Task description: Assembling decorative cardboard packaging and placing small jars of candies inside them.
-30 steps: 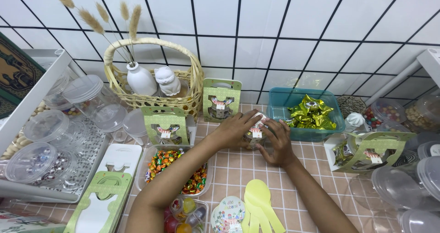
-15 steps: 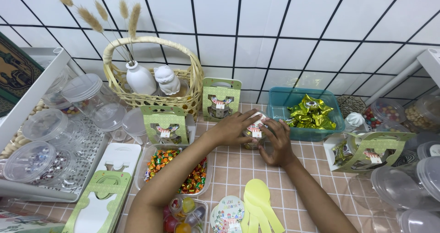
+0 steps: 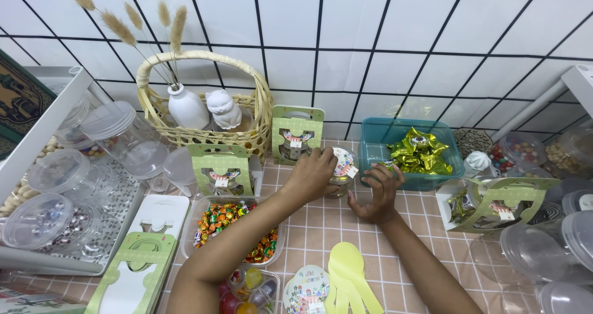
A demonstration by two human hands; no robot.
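My left hand rests on top of a small clear jar with a round sticker on its lid, gripping it at the middle of the pink tiled counter. My right hand is just right of the jar, fingers spread and off it, close to a teal bin of gold-wrapped sweets. Two green paper sleeves with jars inside stand nearby, one behind the jar and one to its left.
A wicker basket with a white vase and cat figure stands at the back. A tray of colourful candies lies under my left forearm. Clear jars and lids fill a rack at left. Flat green sleeves and yellow cutouts lie near the front.
My right hand has let go of the jar and moved slightly right with fingers open. My left hand stays on the jar's lid.
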